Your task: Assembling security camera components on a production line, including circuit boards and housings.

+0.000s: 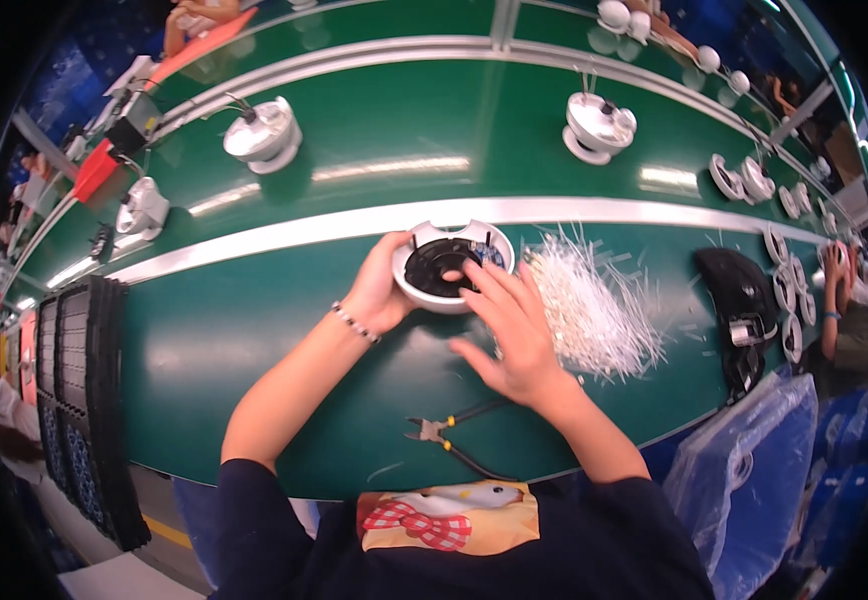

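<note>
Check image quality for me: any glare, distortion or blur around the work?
Head view: light streaks glare off the green surface beyond the white rail; fisheye bends that rail strongly and corners go black; the right hand looks slightly soft, the pliers clearer.

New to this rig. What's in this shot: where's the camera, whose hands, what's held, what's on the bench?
No robot: these are a person's own bare hands. The single picture comes from a fisheye camera worn on their head, looking down, so straight edges bend.

The left hand holds a rounded white housing with a black part inside. The right hand is over its opening; finger contact is unclear.

On the green bench lie a heap of white strips and pliers with black-and-yellow handles.
</note>
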### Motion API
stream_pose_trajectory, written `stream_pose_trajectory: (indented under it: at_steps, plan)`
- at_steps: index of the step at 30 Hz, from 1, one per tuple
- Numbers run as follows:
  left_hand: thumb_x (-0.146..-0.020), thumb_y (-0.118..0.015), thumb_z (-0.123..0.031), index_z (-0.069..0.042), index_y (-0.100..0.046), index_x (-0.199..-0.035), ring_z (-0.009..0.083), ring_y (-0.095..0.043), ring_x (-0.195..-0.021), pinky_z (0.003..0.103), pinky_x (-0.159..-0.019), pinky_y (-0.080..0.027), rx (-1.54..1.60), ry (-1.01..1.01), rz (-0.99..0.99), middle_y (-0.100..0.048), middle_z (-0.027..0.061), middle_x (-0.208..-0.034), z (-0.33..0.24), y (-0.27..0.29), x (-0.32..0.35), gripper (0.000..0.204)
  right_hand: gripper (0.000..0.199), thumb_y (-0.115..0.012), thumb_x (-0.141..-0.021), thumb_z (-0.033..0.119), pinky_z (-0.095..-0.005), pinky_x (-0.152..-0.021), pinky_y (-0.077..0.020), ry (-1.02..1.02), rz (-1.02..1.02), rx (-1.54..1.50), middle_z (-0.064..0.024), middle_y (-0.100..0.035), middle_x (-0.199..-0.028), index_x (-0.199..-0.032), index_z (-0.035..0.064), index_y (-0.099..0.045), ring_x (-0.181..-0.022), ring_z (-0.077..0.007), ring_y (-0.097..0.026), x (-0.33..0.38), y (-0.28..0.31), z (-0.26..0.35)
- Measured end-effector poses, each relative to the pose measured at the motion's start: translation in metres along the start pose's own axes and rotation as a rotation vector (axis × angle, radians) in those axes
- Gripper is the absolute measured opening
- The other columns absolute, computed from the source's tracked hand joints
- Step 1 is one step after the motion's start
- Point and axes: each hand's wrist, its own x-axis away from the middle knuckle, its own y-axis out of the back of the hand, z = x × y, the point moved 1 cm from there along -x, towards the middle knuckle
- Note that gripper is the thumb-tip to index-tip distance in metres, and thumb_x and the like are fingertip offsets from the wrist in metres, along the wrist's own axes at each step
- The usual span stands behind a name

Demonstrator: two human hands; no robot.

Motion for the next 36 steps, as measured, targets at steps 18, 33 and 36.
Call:
stream_pose_trajectory:
  at_steps: [18, 33, 36]
  plan:
    - [-0.078, -0.048, -0.047, -0.003, -0.020, -0.130, 0.0343, -0.035, -0.118, 0.045, -0.100, -0.016, 0.131, -0.621, -0.627, -0.035, 0.0212, -0.126, -0.159, 0.128, -0.149, 0.074, 0.070, -0.067, -0.050, 0.017, -0.0423, -0.087, -0.0340, 0.050, 0.696, 0.222, -0.0172, -0.046, -0.113, -0.115, 0.0020, -0.044, -0.102, -0.0319, -0.044, 0.096, 0.010, 0.053]
    - [-0.068, -0.035, 0.004, -0.002, -0.026, -0.121, 0.0340, -0.056, -0.089, 0.040, -0.069, -0.053, -0.035, -0.589, -0.110, -0.046, 0.0194, -0.110, -0.134, 0.067, -0.031, 0.055, 0.041, -0.064, -0.048, 0.003, -0.0349, -0.061, -0.0442, -0.168, -0.153, 0.145, -0.0138, -0.055, -0.078, -0.087, 0.0013, -0.053, -0.068, -0.0297, -0.054, 0.042, 0.071, 0.033]
    - [-0.069, -0.038, 0.005, -0.006, -0.023, -0.122, 0.0303, -0.060, -0.081, 0.034, -0.063, -0.055, -0.320, -0.567, -0.112, -0.047, 0.0177, -0.107, -0.108, 0.026, 0.020, 0.056, 0.046, -0.066, -0.048, 0.005, -0.0354, -0.065, -0.0452, -0.078, -0.255, 0.259, -0.0147, -0.055, -0.085, -0.093, 0.0007, -0.054, -0.073, -0.0309, -0.054, 0.009, 0.077, 0.022]
